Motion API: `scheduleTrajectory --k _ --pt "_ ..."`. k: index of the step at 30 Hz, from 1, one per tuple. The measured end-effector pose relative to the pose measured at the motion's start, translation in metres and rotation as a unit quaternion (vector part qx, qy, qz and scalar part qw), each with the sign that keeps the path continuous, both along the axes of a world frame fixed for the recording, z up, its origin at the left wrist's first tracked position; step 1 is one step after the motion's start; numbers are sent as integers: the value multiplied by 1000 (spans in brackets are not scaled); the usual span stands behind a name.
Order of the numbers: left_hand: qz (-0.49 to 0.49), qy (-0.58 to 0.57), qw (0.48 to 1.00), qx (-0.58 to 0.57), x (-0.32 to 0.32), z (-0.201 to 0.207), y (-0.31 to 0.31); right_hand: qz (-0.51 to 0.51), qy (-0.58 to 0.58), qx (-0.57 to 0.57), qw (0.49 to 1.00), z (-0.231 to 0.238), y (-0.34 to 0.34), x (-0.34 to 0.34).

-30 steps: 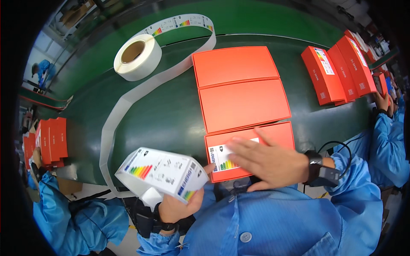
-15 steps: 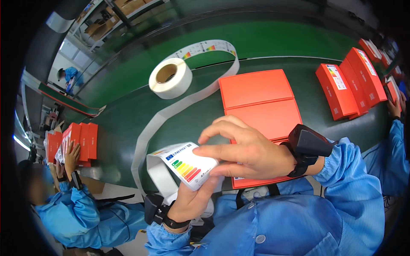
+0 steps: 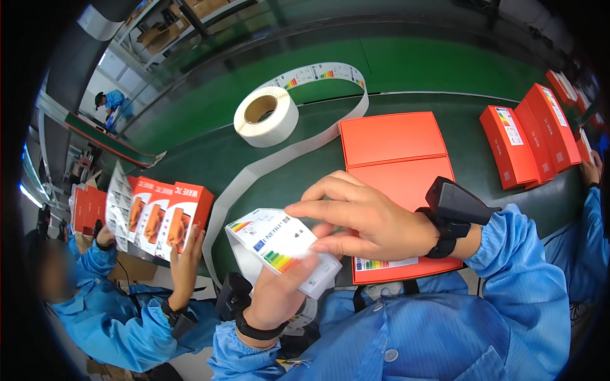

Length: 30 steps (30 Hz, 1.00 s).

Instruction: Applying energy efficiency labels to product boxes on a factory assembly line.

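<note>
A white strip of printed labels with coloured bars [image 3: 274,240] is folded over in front of me. My left hand [image 3: 276,305] grips it from below, thumb on its printed face. My right hand [image 3: 375,219] reaches over from the right, index finger and thumb apart, their tips at the strip's upper and right edges. The strip runs from a white label roll [image 3: 286,120] standing on the dark green table. Under and beyond my right hand lie flat red boxes [image 3: 394,140] in a row. The nearest red box [image 3: 406,273] carries a similar label [image 3: 386,262], partly hidden by my hand.
At left, a co-worker's hand [image 3: 185,263] holds several red boxes [image 3: 190,203] beside a label sheet [image 3: 119,197]. Red boxes with labels [image 3: 508,149] stand at right, near another person's hand [image 3: 591,170]. A green conveyor belt [image 3: 419,63] runs behind the table.
The label strip has shifted down through my left hand, showing more of its printed length. At left, the co-worker has brought the red boxes closer and turned their printed fronts into view.
</note>
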<state>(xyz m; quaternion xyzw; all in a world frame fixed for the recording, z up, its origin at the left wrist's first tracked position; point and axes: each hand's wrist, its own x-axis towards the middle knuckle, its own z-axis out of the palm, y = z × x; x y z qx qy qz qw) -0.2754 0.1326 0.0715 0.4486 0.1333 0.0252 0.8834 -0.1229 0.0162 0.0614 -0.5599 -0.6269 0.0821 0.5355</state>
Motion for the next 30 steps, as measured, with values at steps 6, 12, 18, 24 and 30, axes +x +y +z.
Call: scheduleTrajectory --k 6,12,18,24,30 --pt "-82 56 988 115 -9 -16 4 108 224 -94 964 5 -7 -1" --pt "38 -24 995 -87 -1 6 -8 55 75 -8 996 1 -2 0" --pt "60 21 996 -70 7 10 -3 -56 -145 88 984 6 -1 0" --pt "60 27 989 -132 30 10 -4 -47 -153 155 975 11 -18 6" --pt "95 30 981 168 50 -36 50 -2 218 162 962 52 -42 42"
